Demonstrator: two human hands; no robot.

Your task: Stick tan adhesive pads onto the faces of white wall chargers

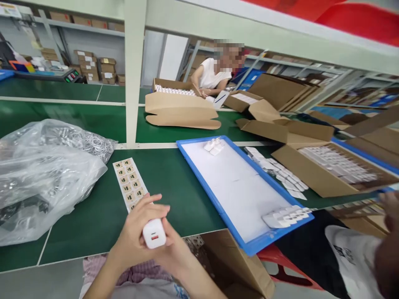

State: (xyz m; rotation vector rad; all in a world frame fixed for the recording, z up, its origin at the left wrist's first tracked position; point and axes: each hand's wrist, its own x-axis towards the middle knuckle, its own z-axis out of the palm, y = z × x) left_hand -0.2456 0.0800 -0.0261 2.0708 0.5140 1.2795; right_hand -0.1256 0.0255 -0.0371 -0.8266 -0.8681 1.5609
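Note:
Both my hands hold one small white charger (153,233) with a red port at the near edge of the green table (93,216). My left hand (135,234) wraps round it from the left, fingers curled over its top. My right hand (174,249) supports it from the right and below, fingers closed against it. Just beyond my fingers lies a white sheet of small gold stickers (129,182). To the right sits a blue-rimmed white tray (199,174) with a few white chargers at its far end (213,145) and a row at its near corner (285,216).
A crumpled clear plastic bag (46,174) fills the left of the table. Open cardboard boxes of white chargers stand at right (336,168) and across the table (181,104), where a seated person (215,74) works. A white frame post (134,74) rises mid-table. Another person's arm (386,249) is at right.

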